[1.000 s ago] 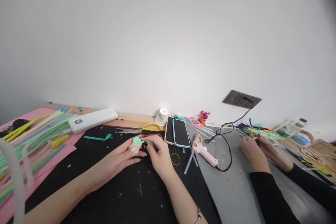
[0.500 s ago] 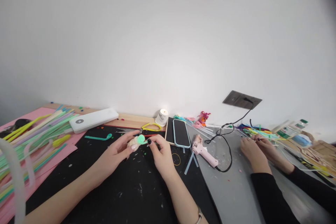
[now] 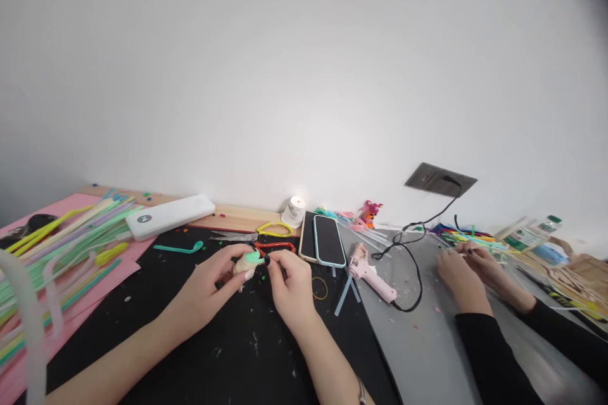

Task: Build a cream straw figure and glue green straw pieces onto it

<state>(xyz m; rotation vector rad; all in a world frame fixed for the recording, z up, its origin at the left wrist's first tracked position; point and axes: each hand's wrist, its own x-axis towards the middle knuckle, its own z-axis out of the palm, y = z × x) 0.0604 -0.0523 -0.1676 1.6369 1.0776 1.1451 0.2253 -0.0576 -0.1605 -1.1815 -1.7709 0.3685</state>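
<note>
My left hand (image 3: 206, 288) is closed around a small cream-and-green coiled craft piece (image 3: 249, 259), apparently made of fuzzy pipe cleaner. The green coil sits on its upper side, and a short end points right. At that end, the thumb and fingers of my right hand (image 3: 292, 288) are pinched; the fingertips hide the exact contact. Behind the hands lie scissors with yellow handles (image 3: 275, 228) and a red-handled tool (image 3: 278, 245). A green pipe cleaner with a curled end (image 3: 175, 248) rests on the black mat (image 3: 228, 348) to the left.
Pipe cleaners (image 3: 71, 266) cover pink paper on the left, near a white device (image 3: 171, 216). A paper cup (image 3: 294, 211), two phones (image 3: 329, 240) and a pink glue gun (image 3: 373, 277) with a black cord (image 3: 418, 266) stand beyond and right. Another person's hands (image 3: 463, 278) work at far right.
The coiled piece has turned in my left hand, its green coil now facing more upward. My right hand has shifted slightly down and stays at the green end.
</note>
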